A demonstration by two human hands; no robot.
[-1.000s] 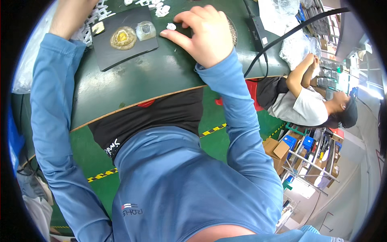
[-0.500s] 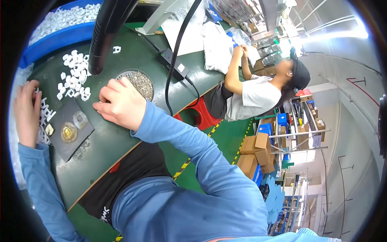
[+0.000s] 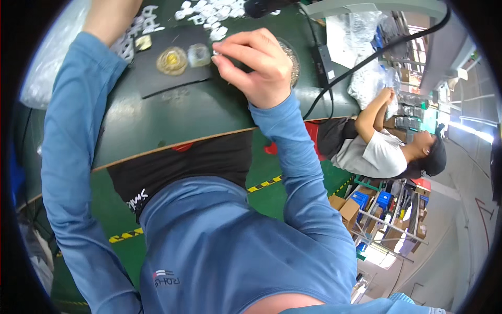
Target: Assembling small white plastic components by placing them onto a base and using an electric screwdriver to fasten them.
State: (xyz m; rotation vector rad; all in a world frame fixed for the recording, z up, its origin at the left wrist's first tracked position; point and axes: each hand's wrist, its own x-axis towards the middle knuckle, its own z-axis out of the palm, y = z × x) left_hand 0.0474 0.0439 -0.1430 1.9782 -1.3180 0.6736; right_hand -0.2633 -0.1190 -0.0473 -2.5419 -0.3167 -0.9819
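Observation:
My right hand (image 3: 257, 64) is over the table beside a dark square pad (image 3: 149, 74). Its thumb and index finger are pinched at a tiny pale thing that I cannot make out. On the pad lie a clear round piece with a yellow centre (image 3: 171, 61), a clear squarish piece (image 3: 199, 55) and a small yellowish block (image 3: 143, 43). My left hand (image 3: 111, 20) reaches past the top edge, so its fingers are hidden. White plastic parts (image 3: 125, 48) lie next to that wrist. Behind my right hand is a round dish of small metallic bits (image 3: 294, 62), partly covered.
More white plastic parts (image 3: 212, 11) are scattered at the far side, near a black tube (image 3: 261, 6). A black power adapter (image 3: 323, 64) and a looping cable (image 3: 366, 60) lie to the right. Clear plastic sheeting (image 3: 52, 68) is at the left. A co-worker (image 3: 379, 152) sits farther right.
The view has shifted, so the table sits higher in it. My right hand has come from beside the dish to the pad's edge, fingertips pinched. My left fingers have left the picture.

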